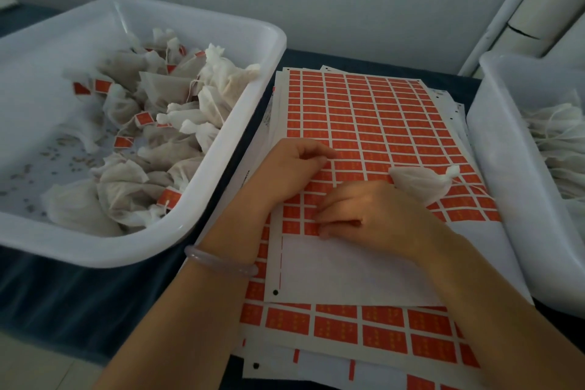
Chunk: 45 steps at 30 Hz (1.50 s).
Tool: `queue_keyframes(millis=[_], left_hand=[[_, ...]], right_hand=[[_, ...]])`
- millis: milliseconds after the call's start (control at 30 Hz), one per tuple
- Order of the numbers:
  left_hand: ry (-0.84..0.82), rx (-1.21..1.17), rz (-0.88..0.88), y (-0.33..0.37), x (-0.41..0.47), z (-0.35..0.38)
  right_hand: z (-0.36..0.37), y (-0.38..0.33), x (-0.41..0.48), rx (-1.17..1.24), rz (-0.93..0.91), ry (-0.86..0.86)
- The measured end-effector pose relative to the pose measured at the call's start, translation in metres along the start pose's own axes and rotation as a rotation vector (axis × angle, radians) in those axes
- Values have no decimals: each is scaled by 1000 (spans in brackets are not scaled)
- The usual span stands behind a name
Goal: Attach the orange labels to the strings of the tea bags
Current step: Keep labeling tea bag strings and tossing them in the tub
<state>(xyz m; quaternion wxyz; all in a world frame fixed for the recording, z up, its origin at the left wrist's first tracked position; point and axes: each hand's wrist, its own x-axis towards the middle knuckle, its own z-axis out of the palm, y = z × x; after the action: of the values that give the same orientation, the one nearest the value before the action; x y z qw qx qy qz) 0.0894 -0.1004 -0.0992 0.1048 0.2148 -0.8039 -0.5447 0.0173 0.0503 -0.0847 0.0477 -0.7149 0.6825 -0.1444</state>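
Observation:
A sheet of orange labels (373, 123) lies on top of a stack of such sheets in the middle; its lower rows are peeled away to bare white backing. My left hand (291, 168) rests on the sheet's left side with its fingers curled under and nothing visible in them. My right hand (364, 215) lies at the lowest remaining row, and its thumb and forefinger pinch the edge of an orange label (311, 226). A white tea bag (421, 184) with a knotted top lies on the sheet, just right of my right hand and touching its back.
A white tub (247, 123) at the left holds several tea bags with orange labels on their strings, plus loose crumbs. Another white tub (506, 187) at the right holds unlabelled tea bags. A dark cloth covers the table. A wall stands close behind.

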Motion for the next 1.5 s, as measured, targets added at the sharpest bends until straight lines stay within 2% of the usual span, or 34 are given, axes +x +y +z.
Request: queue_keyframes(millis=[133, 300, 400, 533, 833, 967, 1033, 1233, 1500], left_hand=[[-4, 12, -12, 1, 1, 2], [3, 20, -10, 0, 2, 4], [7, 36, -12, 0, 2, 4], [-3, 30, -5, 0, 1, 3], [-1, 41, -4, -1, 3, 4], [1, 37, 3, -3, 4, 4], [3, 34, 14, -3, 3, 4], [14, 57, 42, -2, 3, 3], [2, 39, 47, -4, 3, 3]], right_hand=[[12, 2, -12, -58, -64, 181], [21, 5, -14, -133, -145, 282], [25, 4, -14, -169, -146, 320], [23, 4, -17, -91, -80, 334], [26, 4, -16, -260, -231, 337], [27, 1, -15, -235, -175, 376], [23, 1, -15, -146, -109, 335], [12, 3, -9, 24, 25, 55], [11, -3, -1, -62, -51, 51]])
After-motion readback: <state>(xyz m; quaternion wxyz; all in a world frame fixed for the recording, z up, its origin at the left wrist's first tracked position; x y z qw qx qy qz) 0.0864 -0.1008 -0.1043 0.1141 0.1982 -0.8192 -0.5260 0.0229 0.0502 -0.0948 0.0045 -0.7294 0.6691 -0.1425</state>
